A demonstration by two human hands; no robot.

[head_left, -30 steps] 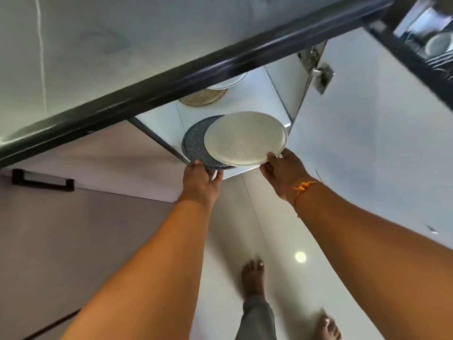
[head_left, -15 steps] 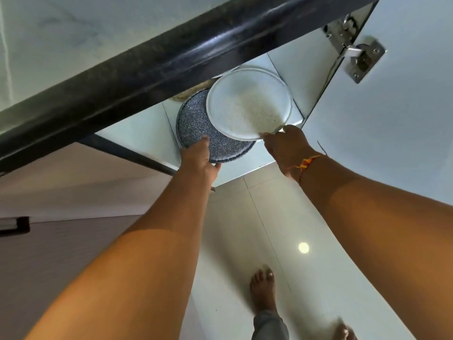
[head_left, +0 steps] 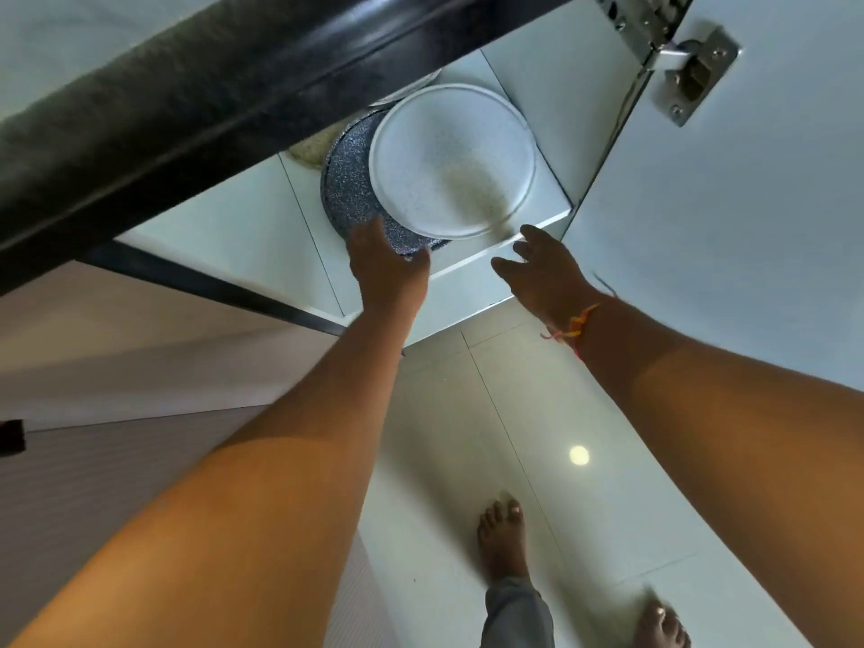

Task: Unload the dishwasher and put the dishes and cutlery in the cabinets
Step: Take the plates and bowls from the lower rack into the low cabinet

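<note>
A white speckled plate (head_left: 451,161) lies on the shelf (head_left: 243,226) of the low cabinet, overlapping a dark grey speckled plate (head_left: 348,180). My left hand (head_left: 385,268) touches the near rim of the dark plate with its fingers laid over the edge. Just in front of the shelf edge, my right hand (head_left: 542,268) hangs with fingers spread, holding nothing and apart from the white plate.
A black countertop edge (head_left: 234,91) overhangs the cabinet. The open white cabinet door (head_left: 729,226) with a metal hinge (head_left: 687,72) stands at the right. A beige plate (head_left: 311,149) sits further back on the shelf. My bare feet (head_left: 502,544) stand on the glossy floor.
The white plate went deeper onto the shelf and my right hand let go of it and drew back. My left hand stayed on the dark plate's rim.
</note>
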